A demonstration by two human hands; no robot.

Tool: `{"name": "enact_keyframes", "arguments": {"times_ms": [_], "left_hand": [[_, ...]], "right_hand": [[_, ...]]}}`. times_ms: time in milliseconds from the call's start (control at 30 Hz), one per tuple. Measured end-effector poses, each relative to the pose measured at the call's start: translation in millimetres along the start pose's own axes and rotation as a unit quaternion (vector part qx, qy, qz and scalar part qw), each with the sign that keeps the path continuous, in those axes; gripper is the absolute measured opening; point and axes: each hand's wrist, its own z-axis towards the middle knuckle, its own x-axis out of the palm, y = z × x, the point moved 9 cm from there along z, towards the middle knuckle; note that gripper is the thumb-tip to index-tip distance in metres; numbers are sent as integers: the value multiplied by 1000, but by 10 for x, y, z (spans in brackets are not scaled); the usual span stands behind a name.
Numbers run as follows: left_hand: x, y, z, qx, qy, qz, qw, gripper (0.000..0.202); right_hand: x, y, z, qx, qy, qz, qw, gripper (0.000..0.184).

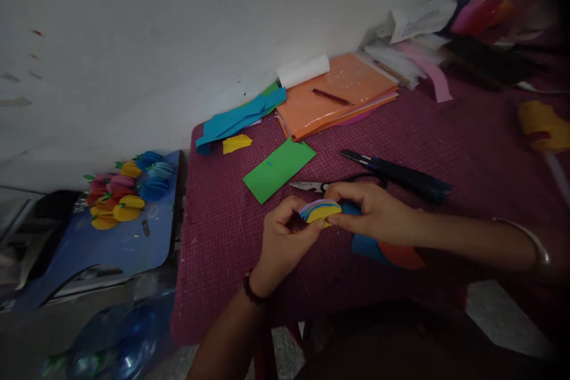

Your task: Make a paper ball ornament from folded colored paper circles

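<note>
Between my two hands, above the near part of the table, is a small stack of folded foam or paper discs (321, 212) in yellow, blue and pink. My left hand (287, 237) pinches its left side with thumb and fingers. From the right, my right hand (369, 208) grips the other side of the same stack. Just beyond my hands lie scissors (309, 186) with pointed blades and a dark box cutter (396, 173). Under my right hand are blue pieces (369, 247) and an orange piece (403, 254), partly hidden by the hand and forearm.
On the maroon checked table (218, 237) lie a green sheet (280, 169), a yellow scrap (237, 143), blue strips (243, 114), and orange sheets (333, 95) with a pencil (332, 96). Left, a blue board (146, 243) bears several colourful paper ornaments (129, 208). Plastic bottles (129, 338) lie below.
</note>
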Motion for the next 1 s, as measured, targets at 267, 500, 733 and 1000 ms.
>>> {"name": "enact_keyframes", "arguments": {"times_ms": [267,500,733,1000], "left_hand": [[-71,136,-54,21,-86,-54,995,24],[-351,261,56,-14,-123,-91,988,26],[-151,316,115,-80,-62,-121,987,28],[-55,374,94,-75,-9,-137,988,29]], "right_hand": [[153,-202,39,51,-47,156,985,28],[-319,-195,-80,-29,20,-241,970,17],[-486,-373,-325,-70,38,-462,884,31],[-502,-439,-140,-58,67,-521,849,53]]}}
